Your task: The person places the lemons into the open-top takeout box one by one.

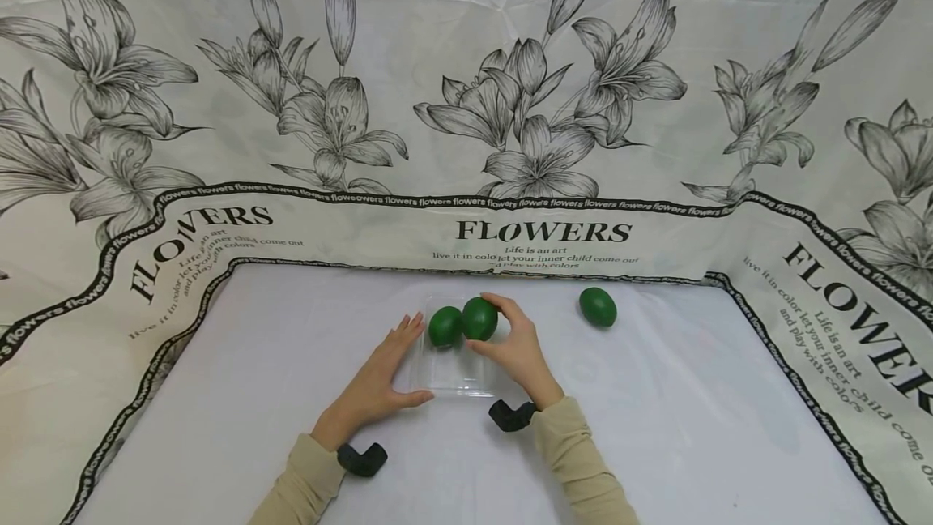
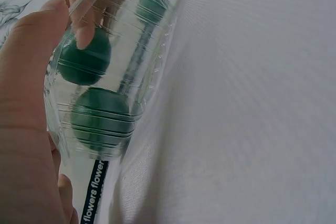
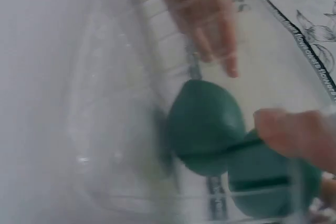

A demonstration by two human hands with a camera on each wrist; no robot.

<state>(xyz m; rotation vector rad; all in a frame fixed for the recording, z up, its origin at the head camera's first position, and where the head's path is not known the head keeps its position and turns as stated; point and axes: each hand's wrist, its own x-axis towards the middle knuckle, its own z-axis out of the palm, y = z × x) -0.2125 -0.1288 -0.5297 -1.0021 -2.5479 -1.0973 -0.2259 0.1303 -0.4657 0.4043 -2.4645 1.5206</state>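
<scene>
A clear plastic box (image 1: pixel 459 379) stands on the white cloth in front of me. Inside it, toward the back left, sits a green lime (image 1: pixel 445 328). My right hand (image 1: pixel 523 347) pinches a second lime (image 1: pixel 480 318) between thumb and fingers, at the box's back right, right beside the first one. My left hand (image 1: pixel 375 379) is spread along the box's left side, its fingers fairly straight and the thumb near the front left corner. Through the ribbed wall, the left wrist view shows the held lime (image 2: pixel 85 59) and the other lime (image 2: pixel 102 116). The right wrist view is blurred.
A third lime (image 1: pixel 598 307) lies on the cloth to the right of the box. Behind the white tabletop (image 1: pixel 678 411) rises a cloth backdrop (image 1: pixel 466 144) with printed flowers and lettering. Dark wrist mounts (image 1: pixel 510 416) sit at both wrists.
</scene>
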